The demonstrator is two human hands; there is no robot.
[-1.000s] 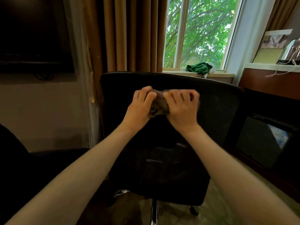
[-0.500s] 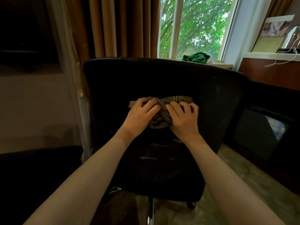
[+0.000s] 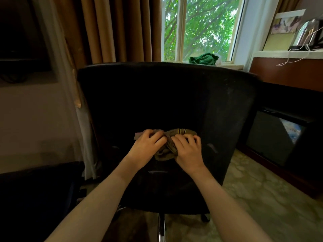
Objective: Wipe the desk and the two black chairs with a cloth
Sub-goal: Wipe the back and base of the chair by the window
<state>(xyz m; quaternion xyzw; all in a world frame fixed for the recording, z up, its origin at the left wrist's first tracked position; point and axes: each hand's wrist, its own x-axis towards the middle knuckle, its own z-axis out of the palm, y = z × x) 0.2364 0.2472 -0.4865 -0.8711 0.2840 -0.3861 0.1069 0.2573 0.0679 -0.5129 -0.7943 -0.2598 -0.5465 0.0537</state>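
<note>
Backrest of the black chair [image 3: 166, 95], seen from the rear, fills the middle of the view. The desk [image 3: 288, 74] stands to its right, well apart from both hands. The dark mass [image 3: 35, 198] at lower left may be the second chair, though the shadow there is too deep to say. The left hand [image 3: 148, 145] and right hand [image 3: 188, 151] lie side by side low on the backrest. The fingers of each are curled over the bunched olive cloth [image 3: 167, 151], which they grip between them and press against the fabric. The backrest wipe appears to be the step in hand. It would go best with firm, even pressure in overlapping passes, the cloth flattened for wider contact and the swivel base kept from turning. The only vessel in view is the metal kettle [image 3: 309, 32] on the desk top; its contents are hidden.
</note>
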